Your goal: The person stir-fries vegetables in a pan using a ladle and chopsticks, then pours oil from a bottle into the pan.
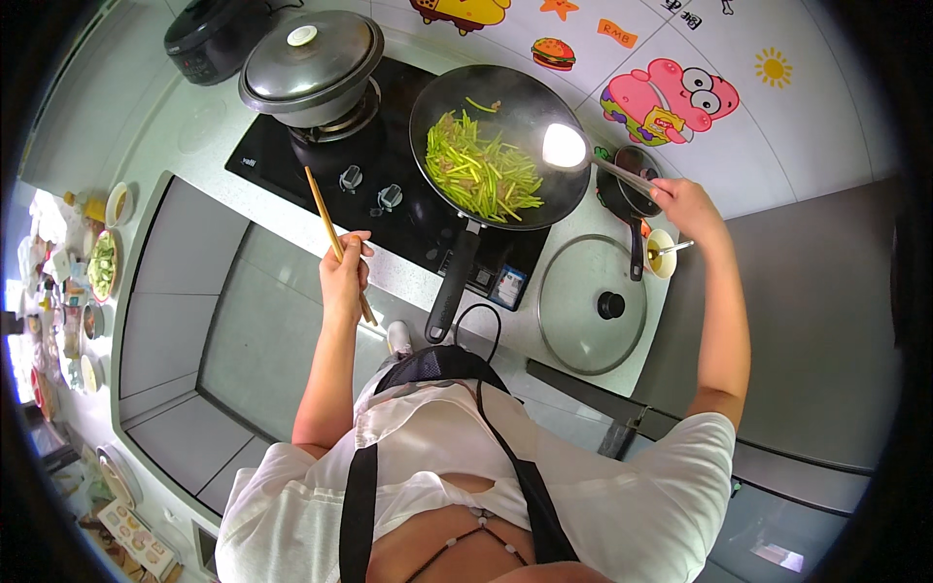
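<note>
Chopsticks (322,212) are gripped in my left hand (341,276), which is held in front of the stove's near edge with their tips pointing up and away. My right hand (687,208) is closed round the handle of a ladle or spatula (565,146); its shiny head, washed out by glare, is over the right side of the black wok (525,97). Thin green stalks (481,167), mixed with a few brownish bits, lie in the wok's left and lower part. The wok's long black handle (452,287) points toward me, with neither hand on it.
A lidded pot (313,68) stands on the left burner, beside a dark rice cooker (204,41). To the right lie a glass lid (593,321), a small black pan (622,189) and a bowl with a spoon (662,255). Dishes and ingredients crowd the far-left counter (146,428).
</note>
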`<state>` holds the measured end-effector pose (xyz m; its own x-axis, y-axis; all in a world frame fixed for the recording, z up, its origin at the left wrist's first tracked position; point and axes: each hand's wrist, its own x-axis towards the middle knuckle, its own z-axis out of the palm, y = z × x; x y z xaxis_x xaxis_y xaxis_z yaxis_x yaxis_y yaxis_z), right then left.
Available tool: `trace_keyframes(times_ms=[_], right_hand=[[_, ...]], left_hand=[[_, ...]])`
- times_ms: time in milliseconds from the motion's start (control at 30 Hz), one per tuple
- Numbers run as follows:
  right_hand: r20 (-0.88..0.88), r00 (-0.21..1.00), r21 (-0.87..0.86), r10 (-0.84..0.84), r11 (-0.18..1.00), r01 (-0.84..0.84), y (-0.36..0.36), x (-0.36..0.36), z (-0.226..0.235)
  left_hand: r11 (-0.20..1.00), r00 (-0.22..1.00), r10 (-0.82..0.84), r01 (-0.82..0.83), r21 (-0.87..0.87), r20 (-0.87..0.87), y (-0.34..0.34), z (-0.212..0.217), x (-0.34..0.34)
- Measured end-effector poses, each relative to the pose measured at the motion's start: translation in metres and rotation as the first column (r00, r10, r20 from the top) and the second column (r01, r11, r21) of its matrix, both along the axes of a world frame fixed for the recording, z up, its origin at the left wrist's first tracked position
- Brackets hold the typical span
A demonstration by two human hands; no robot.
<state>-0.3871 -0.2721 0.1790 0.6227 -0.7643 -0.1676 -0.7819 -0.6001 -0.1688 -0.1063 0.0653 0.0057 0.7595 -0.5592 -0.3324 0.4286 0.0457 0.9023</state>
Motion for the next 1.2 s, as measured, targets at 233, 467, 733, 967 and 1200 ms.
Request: trace_keyframes(times_ms=[233,467,733,967,1200], right_hand=[[-0.155,0.944,0.762,-0.291,0.572,0.302,-0.011,0.006,-0.013],[0.039,0.809,0.948,-0.586,0.278,0.156,0.04,0.023,-0.104],[0.292,0.939,0.331,-0.184,0.94,0.081,0.054,0.023,-0.063],[0.372,0.919,0.23,-0.132,0.972,0.046,0.053,0.019,-0.038],[0.329,0.943,-0.066,-0.048,0.995,0.074,0.027,0.005,-0.074]], left_hand=[[1.0,1.0,0.025,-0.025,0.007,-0.008,0.007,-0.01,0.0],[1.0,1.0,0.001,-0.001,0.001,0.015,0.008,-0.008,0.005],[1.0,1.0,0.002,-0.002,0.005,-0.003,0.001,-0.005,0.003],[1.0,1.0,0.01,-0.01,-0.01,0.001,-0.003,-0.003,0.002],[1.0,1.0,0.017,-0.017,0.011,-0.01,0.003,-0.007,0.002]])
